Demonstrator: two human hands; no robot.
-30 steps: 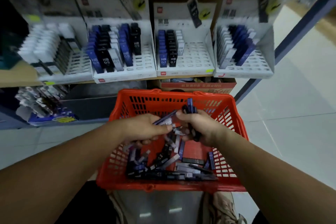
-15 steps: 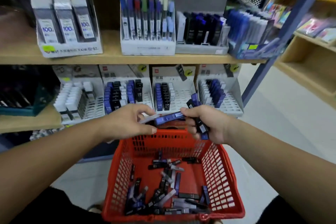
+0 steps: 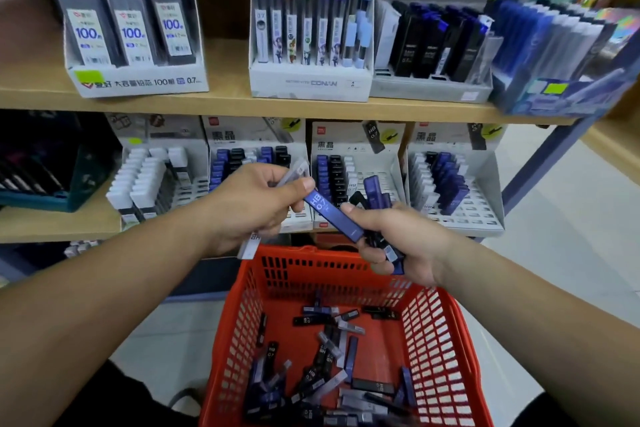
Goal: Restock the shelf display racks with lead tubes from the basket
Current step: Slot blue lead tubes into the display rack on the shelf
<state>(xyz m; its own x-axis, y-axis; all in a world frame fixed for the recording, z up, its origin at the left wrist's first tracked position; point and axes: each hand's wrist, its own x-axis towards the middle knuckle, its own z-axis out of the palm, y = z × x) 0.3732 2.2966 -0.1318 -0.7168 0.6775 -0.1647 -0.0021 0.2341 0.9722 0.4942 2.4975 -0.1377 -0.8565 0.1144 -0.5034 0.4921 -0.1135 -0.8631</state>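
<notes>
A red plastic basket (image 3: 446, 340) sits low in front of me with several loose lead tubes (image 3: 325, 354) on its floor. My left hand (image 3: 256, 208) pinches a blue HB 0.7 lead tube (image 3: 332, 215) by its top end and also holds clear tubes in its fingers. My right hand (image 3: 398, 243) grips a bundle of dark and blue tubes, and its thumb touches the blue tube's lower part. Behind the hands, white display racks (image 3: 457, 215) stand on the lower shelf, partly filled with blue, black and white tubes.
The upper wooden shelf (image 3: 225, 104) carries boxes of lead refills and pens. A dark teal bin (image 3: 52, 194) sits at the left of the lower shelf. A blue metal upright (image 3: 540, 170) frames the shelf at the right, with pale tiled floor beyond.
Both hands rose from inside the basket to rack height with tubes in them. The view tilted up, and my left hand now pinches the blue HB 0.7 tube out of the right hand's bundle.
</notes>
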